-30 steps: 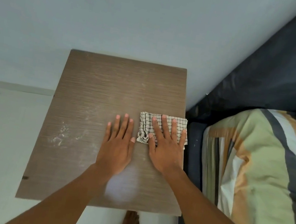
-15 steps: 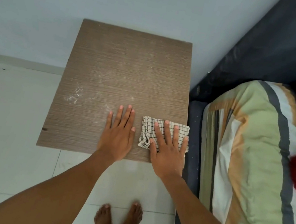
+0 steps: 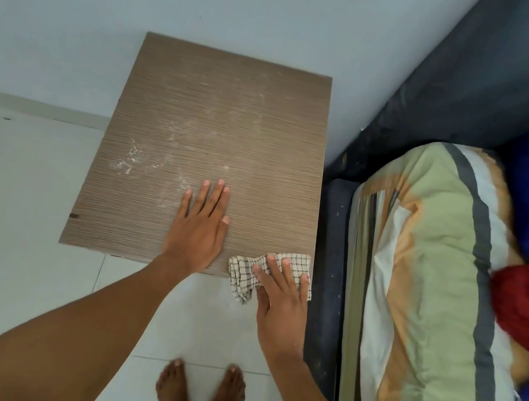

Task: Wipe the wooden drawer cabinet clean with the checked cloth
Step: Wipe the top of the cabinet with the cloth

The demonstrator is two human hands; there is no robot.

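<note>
The cabinet [image 3: 209, 143] stands against the wall straight ahead of both hands, only its flat wooden top in view. The checked cloth [image 3: 255, 273] sits at the near right corner of that top, bunched, with part of it hanging over the front edge. The right hand [image 3: 281, 303] lies on the cloth with fingers spread flat, pressing rather than gripping. The left hand [image 3: 198, 228] rests just to the left of it, open and flat on bare wood, apparently steadying.

The job looks barely under way — white powdery smears [image 3: 131, 158] lie ahead and to the left of the left hand, and fainter streaks run on toward the far edge. The strip of top beyond the right hand looks cleaner, though the grain makes that hard to judge. Most of the top seems left to do.

The drawers and sides of the cabinet are hidden beneath the top, so their state cannot be told. To the right of the right hand lies a bed with a striped pillow [image 3: 421, 294] — cut off by the frame.
</note>
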